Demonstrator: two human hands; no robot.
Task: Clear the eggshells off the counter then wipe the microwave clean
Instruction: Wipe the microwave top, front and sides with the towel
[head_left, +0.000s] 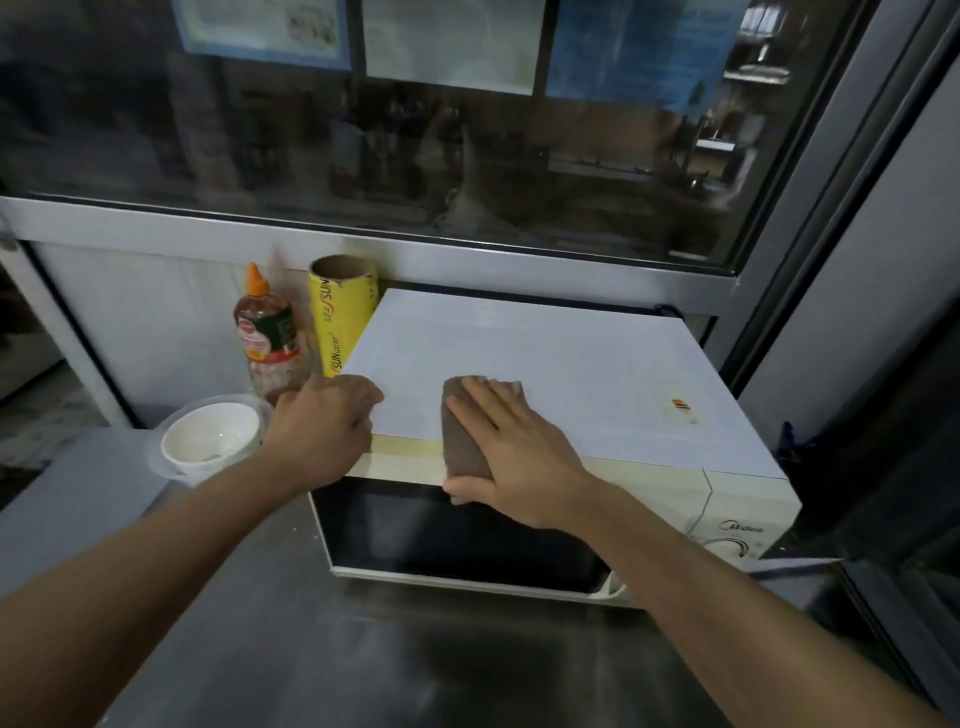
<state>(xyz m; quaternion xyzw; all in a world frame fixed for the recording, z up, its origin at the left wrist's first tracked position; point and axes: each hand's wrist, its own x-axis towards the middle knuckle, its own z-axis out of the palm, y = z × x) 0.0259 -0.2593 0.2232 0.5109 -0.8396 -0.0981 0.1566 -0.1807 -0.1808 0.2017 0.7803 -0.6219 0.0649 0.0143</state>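
Sitting beside the microwave (571, 364), a white bowl (210, 434) holds residue.

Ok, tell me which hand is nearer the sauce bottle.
Left. The left hand grips the microwave's corner just beside the sauce bottle; the right hand presses the cloth farther right.

Dim, soft-focus wide-angle view, window (467, 130) reflections, bowed edges

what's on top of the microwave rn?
On the microwave top: a brown cloth pressed flat by the right hand, the left hand gripping its left corner, and a small stain or sticker. The surface under cloth and hands is hidden.
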